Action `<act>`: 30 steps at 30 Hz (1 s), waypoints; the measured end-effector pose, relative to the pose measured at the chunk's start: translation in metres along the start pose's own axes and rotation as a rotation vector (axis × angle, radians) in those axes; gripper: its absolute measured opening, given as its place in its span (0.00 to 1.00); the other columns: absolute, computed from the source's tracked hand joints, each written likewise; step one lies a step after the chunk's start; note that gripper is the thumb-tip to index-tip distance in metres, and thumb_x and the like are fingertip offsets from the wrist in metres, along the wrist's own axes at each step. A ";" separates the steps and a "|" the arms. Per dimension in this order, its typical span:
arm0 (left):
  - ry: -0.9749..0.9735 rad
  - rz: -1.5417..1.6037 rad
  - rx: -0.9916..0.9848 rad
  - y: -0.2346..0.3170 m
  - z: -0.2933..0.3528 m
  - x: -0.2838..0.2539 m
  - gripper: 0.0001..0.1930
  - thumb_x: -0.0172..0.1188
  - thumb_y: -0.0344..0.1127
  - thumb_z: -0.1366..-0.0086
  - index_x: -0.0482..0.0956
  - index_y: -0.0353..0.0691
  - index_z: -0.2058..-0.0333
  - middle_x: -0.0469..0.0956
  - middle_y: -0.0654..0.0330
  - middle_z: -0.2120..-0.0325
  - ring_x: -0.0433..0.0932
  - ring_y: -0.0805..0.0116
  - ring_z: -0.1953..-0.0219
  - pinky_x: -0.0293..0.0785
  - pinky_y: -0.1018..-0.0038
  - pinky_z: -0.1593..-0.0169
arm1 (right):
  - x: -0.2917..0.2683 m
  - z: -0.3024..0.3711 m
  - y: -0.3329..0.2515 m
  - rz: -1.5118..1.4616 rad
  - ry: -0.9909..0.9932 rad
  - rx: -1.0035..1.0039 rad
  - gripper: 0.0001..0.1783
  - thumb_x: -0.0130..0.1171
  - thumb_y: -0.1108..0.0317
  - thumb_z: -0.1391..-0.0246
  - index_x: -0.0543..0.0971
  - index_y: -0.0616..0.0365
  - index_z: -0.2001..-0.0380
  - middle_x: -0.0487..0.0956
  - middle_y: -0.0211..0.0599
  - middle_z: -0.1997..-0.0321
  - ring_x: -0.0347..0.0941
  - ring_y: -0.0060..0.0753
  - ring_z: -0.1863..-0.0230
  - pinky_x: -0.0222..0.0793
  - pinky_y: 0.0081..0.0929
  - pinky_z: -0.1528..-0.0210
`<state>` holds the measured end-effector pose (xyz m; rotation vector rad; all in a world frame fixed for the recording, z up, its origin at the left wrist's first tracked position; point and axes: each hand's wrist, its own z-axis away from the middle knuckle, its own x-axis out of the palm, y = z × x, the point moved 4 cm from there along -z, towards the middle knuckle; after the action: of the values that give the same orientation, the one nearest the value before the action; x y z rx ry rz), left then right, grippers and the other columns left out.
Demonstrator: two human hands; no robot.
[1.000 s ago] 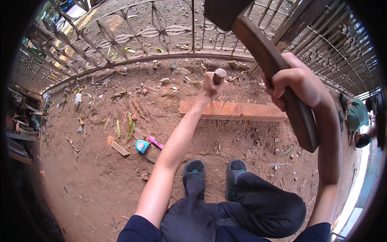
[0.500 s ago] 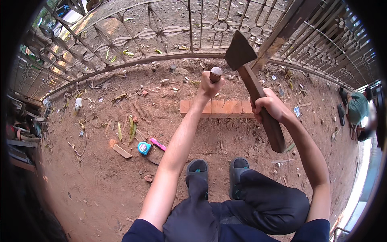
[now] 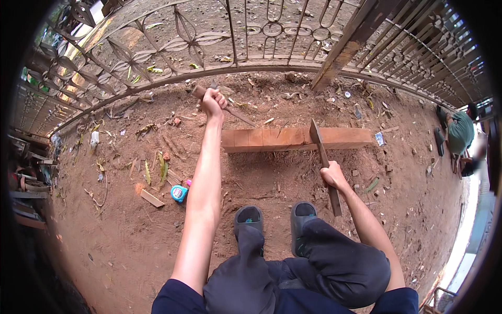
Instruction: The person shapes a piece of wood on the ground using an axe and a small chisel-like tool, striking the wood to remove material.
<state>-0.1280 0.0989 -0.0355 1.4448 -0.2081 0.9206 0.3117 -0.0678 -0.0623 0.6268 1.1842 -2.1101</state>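
A reddish squared wooden beam [image 3: 285, 138] lies crosswise on the dirt in front of my feet, with several lines across its left part. My left hand [image 3: 212, 103] is closed round the wooden handle of a chisel [image 3: 238, 115]. The chisel's metal shank slants down to the right, its tip at the beam's far edge; I cannot tell whether it touches. In my right hand [image 3: 333, 175], fingers wrapped, is the wooden handle of a hatchet [image 3: 320, 144]. Its blade appears nearly edge-on over the beam's middle, and contact there is unclear.
To the left lie a blue tape measure [image 3: 179, 193], a pink pen-like thing [image 3: 189, 182] partly behind my forearm, and a small wood offcut [image 3: 152, 198]. A metal fence [image 3: 209, 73] with a post [image 3: 348, 49] bounds the far side. A person in green [image 3: 460, 133] is at far right.
My left hand has moved left with the chisel, now tilted so its shank shows. My right hand has lowered the hatchet from its raised position to the beam.
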 end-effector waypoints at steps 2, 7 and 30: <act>0.023 0.067 0.127 0.015 0.010 -0.019 0.11 0.47 0.30 0.40 0.59 0.47 0.81 0.55 0.70 0.88 0.52 0.78 0.88 0.49 0.78 0.84 | 0.011 -0.007 0.019 -0.220 -0.167 0.049 0.06 0.51 0.73 0.58 0.71 0.64 0.83 0.72 0.39 0.86 0.70 0.35 0.86 0.68 0.36 0.82; -0.262 -0.052 0.026 0.064 0.067 -0.005 0.09 0.51 0.30 0.38 0.62 0.46 0.77 0.57 0.68 0.87 0.56 0.79 0.86 0.54 0.78 0.82 | 0.006 0.008 0.013 -0.217 -0.154 0.065 0.08 0.50 0.72 0.60 0.71 0.67 0.83 0.74 0.43 0.86 0.75 0.37 0.84 0.72 0.36 0.78; -0.364 -1.586 -0.169 -0.022 0.197 -0.030 0.25 0.69 0.38 0.43 0.76 0.47 0.46 0.83 0.49 0.57 0.80 0.47 0.53 0.79 0.60 0.51 | -0.026 0.071 0.015 0.193 -0.149 0.055 0.13 0.56 0.69 0.64 0.76 0.70 0.74 0.78 0.61 0.74 0.77 0.63 0.65 0.72 0.46 0.58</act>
<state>-0.0556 -0.0880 -0.0363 1.1228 0.5459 -0.6370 0.3333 -0.1284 -0.0193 0.5730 0.9480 -1.9934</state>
